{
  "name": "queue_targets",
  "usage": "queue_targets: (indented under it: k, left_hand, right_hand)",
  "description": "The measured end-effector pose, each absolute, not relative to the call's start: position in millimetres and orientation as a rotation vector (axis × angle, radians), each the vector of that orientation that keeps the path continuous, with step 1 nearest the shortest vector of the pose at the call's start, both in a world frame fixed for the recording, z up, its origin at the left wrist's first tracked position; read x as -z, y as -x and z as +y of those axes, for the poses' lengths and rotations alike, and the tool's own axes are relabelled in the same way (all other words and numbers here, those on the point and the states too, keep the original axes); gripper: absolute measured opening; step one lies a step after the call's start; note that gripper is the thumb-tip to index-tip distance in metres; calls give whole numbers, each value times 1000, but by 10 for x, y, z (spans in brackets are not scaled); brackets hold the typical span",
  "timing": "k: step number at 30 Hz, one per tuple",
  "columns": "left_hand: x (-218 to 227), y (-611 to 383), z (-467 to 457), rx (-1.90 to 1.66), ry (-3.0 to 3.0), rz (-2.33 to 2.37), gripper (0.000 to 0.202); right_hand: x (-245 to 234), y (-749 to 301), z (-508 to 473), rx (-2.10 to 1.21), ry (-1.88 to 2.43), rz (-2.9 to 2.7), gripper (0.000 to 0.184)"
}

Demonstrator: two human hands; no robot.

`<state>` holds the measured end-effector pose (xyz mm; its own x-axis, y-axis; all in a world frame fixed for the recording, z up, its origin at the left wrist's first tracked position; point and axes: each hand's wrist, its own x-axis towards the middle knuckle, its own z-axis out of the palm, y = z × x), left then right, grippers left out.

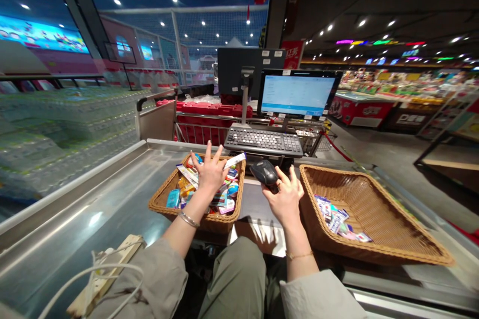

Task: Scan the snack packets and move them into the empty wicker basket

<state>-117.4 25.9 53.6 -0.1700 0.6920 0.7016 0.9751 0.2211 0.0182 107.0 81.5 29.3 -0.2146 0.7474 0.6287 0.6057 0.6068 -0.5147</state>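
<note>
Scanner [264,171] in right grip [285,195] between basket rims [304,184]; left grip [211,173] at packet [235,160], hold unclear.

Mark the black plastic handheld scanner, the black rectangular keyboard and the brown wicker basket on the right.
Black plastic handheld scanner [265,172]: head view, upper casing.
Black rectangular keyboard [263,140]: head view, middle keys.
Right brown wicker basket [337,185]: head view, far inner wall.

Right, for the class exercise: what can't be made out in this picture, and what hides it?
- Head view: whether the left hand grips the white packet; the hand hides its near end.
- Head view: how the right hand meets the scanner; the hand's back covers this.
- Head view: the bottom of the left basket; packets cover it.
- Head view: words on the monitor; too small.
</note>
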Motion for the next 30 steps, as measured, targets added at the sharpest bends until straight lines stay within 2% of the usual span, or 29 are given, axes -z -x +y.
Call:
queue_targets:
  k: [9,30]
  left_hand:
    - [-535,1056,356,690,1539,-1909,14]
    - [-536,943,452,743,1554,-1874,17]
  right_hand:
    - [-274,-1072,824,-137,1044,-1929,17]
    - [-287,-1115,820,-161,1052,-1944,19]
